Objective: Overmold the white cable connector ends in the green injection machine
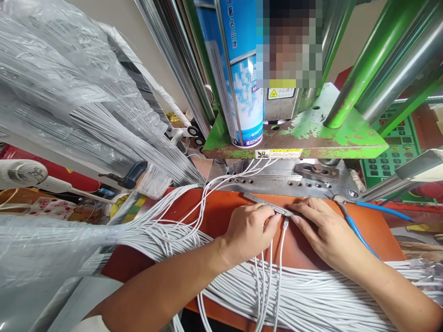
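Observation:
Over the orange tabletop [221, 210], my left hand [251, 228] is closed on the middle of a narrow metal bar [254, 198] that slants down to the right. Fingers of my right hand [321, 230] pinch the bar's right end. A white cable with a clear connector [285, 224] hangs from the bar between my two hands. More white cables drop from under my left hand; their upper ends are hidden by its fingers. Below both forearms lies a thick bundle of white cables [304, 290] across the table.
Behind the table stands a green press [349, 138] with a blue spray can [247, 101] on its front. Several white cables run under its plate. Blue-handled pliers [356, 226] lie at the right. Plastic-wrapped cable bundles [69, 69] fill the left. A control panel [391, 143] stands behind right.

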The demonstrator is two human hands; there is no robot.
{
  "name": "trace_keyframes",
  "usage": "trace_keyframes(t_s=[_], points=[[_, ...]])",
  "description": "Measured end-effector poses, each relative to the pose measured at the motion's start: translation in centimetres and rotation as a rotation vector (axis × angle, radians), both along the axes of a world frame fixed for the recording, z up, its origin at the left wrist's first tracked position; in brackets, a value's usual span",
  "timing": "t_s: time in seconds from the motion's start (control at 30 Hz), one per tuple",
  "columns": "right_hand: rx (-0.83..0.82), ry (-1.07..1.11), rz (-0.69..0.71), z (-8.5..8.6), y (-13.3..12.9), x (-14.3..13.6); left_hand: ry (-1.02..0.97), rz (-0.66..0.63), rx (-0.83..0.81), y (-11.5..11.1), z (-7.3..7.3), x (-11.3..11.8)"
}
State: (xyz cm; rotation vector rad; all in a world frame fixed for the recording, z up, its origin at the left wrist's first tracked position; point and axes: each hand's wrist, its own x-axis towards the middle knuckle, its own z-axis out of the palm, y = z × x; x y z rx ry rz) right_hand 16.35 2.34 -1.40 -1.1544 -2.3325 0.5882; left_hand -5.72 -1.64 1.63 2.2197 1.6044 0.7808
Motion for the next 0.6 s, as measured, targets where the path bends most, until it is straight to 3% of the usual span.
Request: trace_keyframes(t_s=[0.2,0.3,0.4,0.5,0.6], points=[[-0.037,0.053,0.008,-0.3,0.2,0.1,-0.079,0.028,0.015,0.5,-0.2,-0.1],[-0.002,0.094,-0.015,-0.1,-0.1,0.4,-0.097,0.064,0.089,0.8,0.8,-0.9],[0.139,0.123,-0.061,1.0,0.8,0.6,-0.027,0.107,0.18,1.8,2.4,-2.4],[0.312,0.112,-0.104,3.3,4.2,0.0,0.118,0.141,0.199,3.9,3.5,-3.4],[0.337,0.048,-0.197,5.4,9.6,-1.5,0.15,0.202,0.129,6.6,3.1,-3.1]])
